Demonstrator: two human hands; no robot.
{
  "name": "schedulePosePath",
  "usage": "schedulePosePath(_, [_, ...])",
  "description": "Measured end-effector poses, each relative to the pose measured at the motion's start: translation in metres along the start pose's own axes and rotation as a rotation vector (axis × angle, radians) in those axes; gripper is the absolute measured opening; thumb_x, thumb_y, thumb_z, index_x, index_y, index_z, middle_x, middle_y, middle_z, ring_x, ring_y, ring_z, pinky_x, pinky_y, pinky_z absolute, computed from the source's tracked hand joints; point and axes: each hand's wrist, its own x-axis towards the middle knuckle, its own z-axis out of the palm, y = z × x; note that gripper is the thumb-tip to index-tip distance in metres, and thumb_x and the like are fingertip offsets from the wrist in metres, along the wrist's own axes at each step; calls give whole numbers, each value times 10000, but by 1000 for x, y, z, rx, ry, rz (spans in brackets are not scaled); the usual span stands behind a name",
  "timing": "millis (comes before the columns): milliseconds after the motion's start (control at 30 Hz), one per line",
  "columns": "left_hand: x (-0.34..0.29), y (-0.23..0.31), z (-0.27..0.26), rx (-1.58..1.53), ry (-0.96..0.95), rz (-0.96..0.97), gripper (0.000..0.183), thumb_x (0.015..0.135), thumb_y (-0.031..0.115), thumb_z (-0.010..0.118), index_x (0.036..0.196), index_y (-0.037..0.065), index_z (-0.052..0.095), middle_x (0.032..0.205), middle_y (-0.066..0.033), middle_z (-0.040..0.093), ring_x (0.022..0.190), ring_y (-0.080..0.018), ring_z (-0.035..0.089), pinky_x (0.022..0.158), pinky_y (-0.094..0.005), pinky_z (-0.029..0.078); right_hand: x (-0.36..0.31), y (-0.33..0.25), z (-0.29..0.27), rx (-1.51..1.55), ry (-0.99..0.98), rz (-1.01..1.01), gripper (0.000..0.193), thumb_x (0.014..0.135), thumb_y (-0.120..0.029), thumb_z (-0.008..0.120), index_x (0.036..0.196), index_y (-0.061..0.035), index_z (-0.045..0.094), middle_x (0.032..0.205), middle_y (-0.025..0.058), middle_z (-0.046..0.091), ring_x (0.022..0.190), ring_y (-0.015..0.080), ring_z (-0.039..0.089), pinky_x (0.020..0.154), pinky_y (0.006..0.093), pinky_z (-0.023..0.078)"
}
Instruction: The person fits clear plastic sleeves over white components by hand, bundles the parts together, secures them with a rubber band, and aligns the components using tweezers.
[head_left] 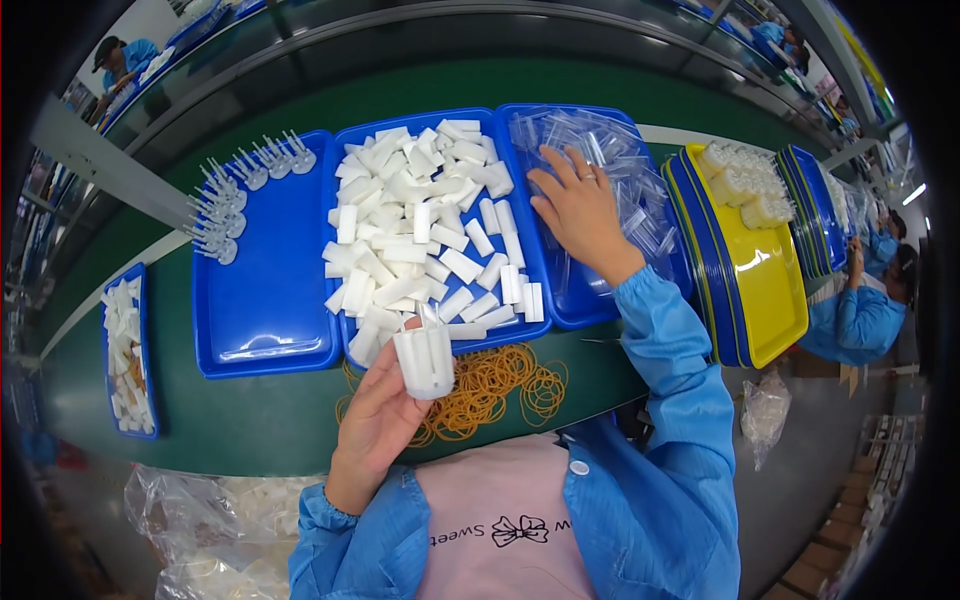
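My left hand (375, 425) is closed round a white ribbed cylindrical piece (425, 362) with thin prongs at its top, held above the near edge of the middle tray. My right hand (585, 212) rests over clear plastic tubes (640, 185) in the right blue tray (560, 308), its fingers apart. Whether a fingertip touches a tube I cannot tell. White foam-like blocks (400, 250) heap up in the middle blue tray (541, 290). Tan rubber bands (490, 395) lie in a tangled pile on the green table, just beside my left hand.
The left blue tray (265, 320) holds several white pronged pieces (222, 215) along its rim. A small tray (152, 420) of white parts lies far left. Stacked yellow and blue trays (775, 310) stand right, with white-and-clear bundles on top. Co-workers (855, 315) sit beyond.
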Motion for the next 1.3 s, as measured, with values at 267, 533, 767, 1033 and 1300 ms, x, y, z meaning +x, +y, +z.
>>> schedulePosePath(267, [-2, 1, 2, 63, -99, -88, 479, 924, 130, 471, 1358, 15, 305, 1311, -178, 425, 1196, -337, 448, 990, -425, 408, -45, -7, -31, 111, 30, -48, 198, 786, -128, 615, 975, -105, 560, 1181, 78, 512, 1179, 291, 429, 988, 486, 293])
schedulePosePath(533, [-12, -2, 15, 1, -166, -151, 679, 937, 481, 338, 1381, -23, 242, 1307, -176, 425, 1210, -337, 416, 1022, -438, 341, -34, -24, -60, 689, 20, 195, 207, 774, -29, 613, 965, -83, 555, 957, 69, 595, 868, 226, 568, 828, 341, 434])
schedulePosePath(767, [-10, 1, 17, 409, -262, -52, 632, 891, 222, 507, 1402, -9, 215, 1330, -152, 404, 1223, -257, 414, 1035, -359, 308, -48, -71, -125, 1543, -46, 330, 283, 795, 7, 579, 1075, 10, 542, 987, 116, 591, 901, 149, 563, 791, 261, 445])
schedulePosePath(1033, [-11, -3, 13, 737, -253, 51, 571, 925, 253, 516, 1377, -12, 290, 1334, -126, 430, 1225, -200, 423, 1001, -311, 344, -42, -100, -126, 1201, 82, -129, 229, 709, -26, 693, 925, -7, 621, 920, 114, 626, 851, 227, 597, 786, 322, 448])
schedulePosePath(1300, [-5, -2, 16, 602, -181, -10, 694, 898, 451, 474, 1368, -25, 287, 1252, -115, 489, 1107, -194, 507, 891, -307, 421, -50, -102, -108, 1454, 103, 181, 409, 801, -99, 660, 1147, 14, 472, 956, 104, 606, 944, 155, 553, 877, 294, 401])
